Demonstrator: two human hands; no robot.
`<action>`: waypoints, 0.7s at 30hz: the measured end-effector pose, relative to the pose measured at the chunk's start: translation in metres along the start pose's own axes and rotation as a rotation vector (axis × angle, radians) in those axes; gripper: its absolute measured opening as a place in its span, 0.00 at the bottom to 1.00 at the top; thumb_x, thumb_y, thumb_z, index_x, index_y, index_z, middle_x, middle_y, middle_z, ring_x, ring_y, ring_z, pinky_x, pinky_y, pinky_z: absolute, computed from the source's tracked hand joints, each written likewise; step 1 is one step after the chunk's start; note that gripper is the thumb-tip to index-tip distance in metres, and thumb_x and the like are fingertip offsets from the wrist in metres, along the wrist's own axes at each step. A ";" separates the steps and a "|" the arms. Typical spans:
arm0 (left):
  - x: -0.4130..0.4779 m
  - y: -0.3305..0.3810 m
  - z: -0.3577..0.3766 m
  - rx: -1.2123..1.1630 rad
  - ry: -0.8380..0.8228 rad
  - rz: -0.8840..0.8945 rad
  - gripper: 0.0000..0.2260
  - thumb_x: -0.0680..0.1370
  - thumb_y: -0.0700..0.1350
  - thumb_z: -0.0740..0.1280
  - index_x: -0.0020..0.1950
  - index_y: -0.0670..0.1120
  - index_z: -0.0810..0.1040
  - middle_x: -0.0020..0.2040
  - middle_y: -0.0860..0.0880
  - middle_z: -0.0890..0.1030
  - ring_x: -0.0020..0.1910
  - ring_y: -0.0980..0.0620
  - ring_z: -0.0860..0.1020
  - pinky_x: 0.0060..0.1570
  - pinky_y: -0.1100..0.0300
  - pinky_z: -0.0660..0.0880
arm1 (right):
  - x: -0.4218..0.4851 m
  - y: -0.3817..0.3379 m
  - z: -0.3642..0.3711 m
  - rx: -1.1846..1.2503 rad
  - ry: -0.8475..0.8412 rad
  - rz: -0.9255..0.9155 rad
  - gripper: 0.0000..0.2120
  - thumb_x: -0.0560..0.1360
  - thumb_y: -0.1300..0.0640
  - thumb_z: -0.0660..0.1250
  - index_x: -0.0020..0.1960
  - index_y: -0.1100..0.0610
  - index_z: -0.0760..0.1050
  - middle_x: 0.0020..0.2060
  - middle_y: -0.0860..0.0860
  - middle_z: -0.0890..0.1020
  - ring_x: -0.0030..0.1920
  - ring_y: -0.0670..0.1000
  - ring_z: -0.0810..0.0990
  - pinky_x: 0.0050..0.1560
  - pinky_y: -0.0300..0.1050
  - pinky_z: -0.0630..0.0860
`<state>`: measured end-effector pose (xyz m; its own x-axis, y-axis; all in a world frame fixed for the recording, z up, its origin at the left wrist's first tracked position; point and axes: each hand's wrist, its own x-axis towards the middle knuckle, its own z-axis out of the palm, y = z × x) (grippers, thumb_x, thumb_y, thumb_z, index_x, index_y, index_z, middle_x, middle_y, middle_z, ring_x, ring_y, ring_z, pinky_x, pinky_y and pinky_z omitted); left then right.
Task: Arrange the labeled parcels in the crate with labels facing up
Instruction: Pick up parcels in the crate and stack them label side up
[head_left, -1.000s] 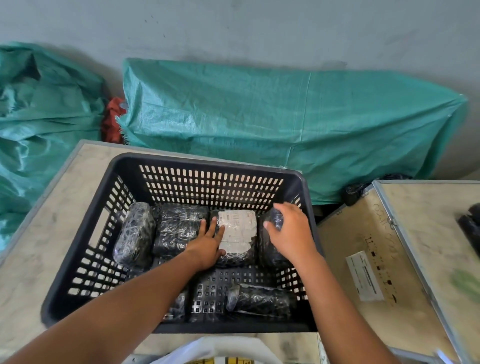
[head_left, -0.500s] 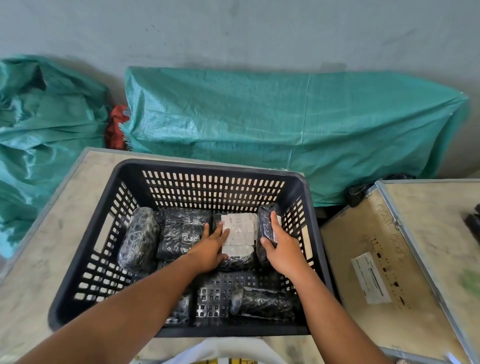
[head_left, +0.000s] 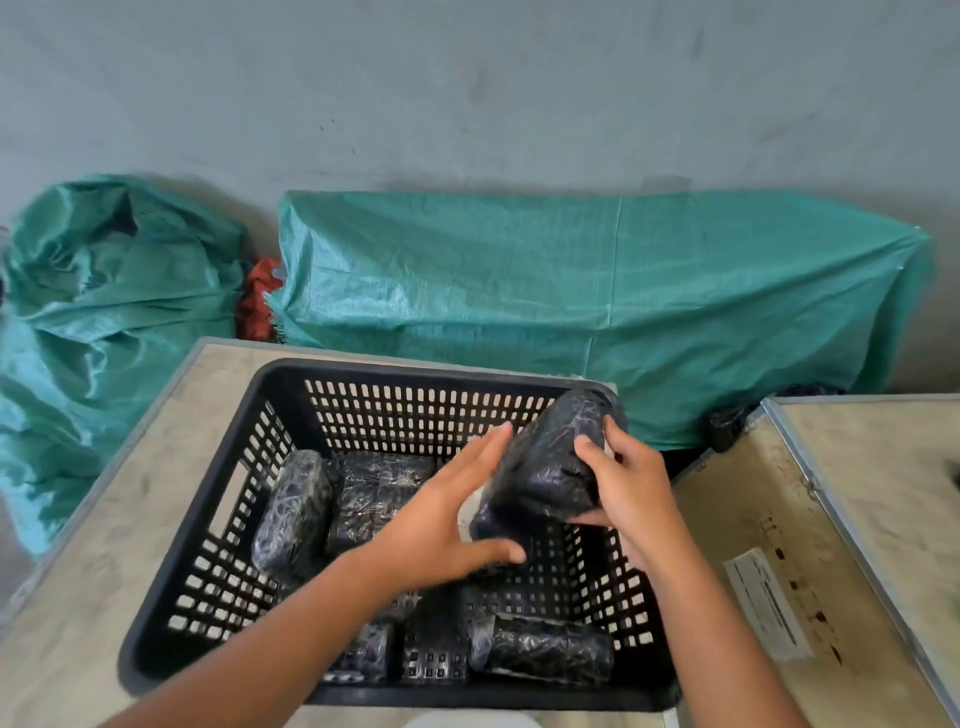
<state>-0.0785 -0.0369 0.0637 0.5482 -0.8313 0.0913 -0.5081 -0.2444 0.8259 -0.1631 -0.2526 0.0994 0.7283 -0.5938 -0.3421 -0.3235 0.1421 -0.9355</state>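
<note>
Nearest me, two parcels lie on the crate (head_left: 171, 525) floor by the near wall: one at right (head_left: 543, 656), one partly hidden under my left forearm (head_left: 363, 649). No label shows on either. Above them, my right hand (head_left: 626, 486) grips a black wrapped parcel (head_left: 553, 462), lifted clear of the floor and tilted on end. My left hand (head_left: 441, 512) is spread wide beside it, fingers touching its left face, thumb under the lower end. Only a pale sliver shows at that lower left edge; I can't tell if it's the label. Farther in, two more parcels (head_left: 293, 512) sit side by side against the far wall, dark faces up. Crate sits on the worktop (head_left: 104, 545); green sacks (head_left: 571, 291) lie behind.

Step in hand, I judge: turning the lifted parcel to find its label. Next move calls for rotating it until the label faces up, then setting it into the gap in the far row.
</note>
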 end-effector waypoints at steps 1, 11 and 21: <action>-0.002 0.004 0.003 0.087 0.030 0.049 0.52 0.71 0.65 0.75 0.82 0.64 0.40 0.82 0.67 0.46 0.82 0.58 0.44 0.79 0.47 0.47 | -0.004 -0.010 0.003 0.048 -0.036 -0.009 0.18 0.81 0.52 0.69 0.71 0.45 0.77 0.67 0.48 0.81 0.56 0.55 0.86 0.38 0.58 0.86; -0.009 0.023 -0.022 0.058 0.466 0.355 0.32 0.80 0.38 0.69 0.80 0.59 0.64 0.74 0.37 0.67 0.76 0.48 0.69 0.72 0.56 0.69 | -0.033 -0.064 0.012 0.057 -0.391 -0.168 0.30 0.77 0.41 0.68 0.73 0.30 0.56 0.52 0.55 0.88 0.48 0.59 0.89 0.39 0.53 0.86; -0.006 0.032 -0.048 -0.747 0.401 -0.027 0.26 0.80 0.39 0.65 0.69 0.67 0.76 0.69 0.53 0.80 0.67 0.51 0.79 0.62 0.54 0.79 | -0.027 -0.016 0.006 -0.353 -0.387 -0.414 0.48 0.67 0.30 0.75 0.79 0.28 0.51 0.72 0.25 0.67 0.72 0.32 0.67 0.66 0.30 0.70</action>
<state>-0.0664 -0.0159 0.1159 0.8194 -0.5558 0.1404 0.0037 0.2500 0.9682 -0.1741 -0.2339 0.1233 0.9779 -0.2071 -0.0293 -0.1007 -0.3436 -0.9337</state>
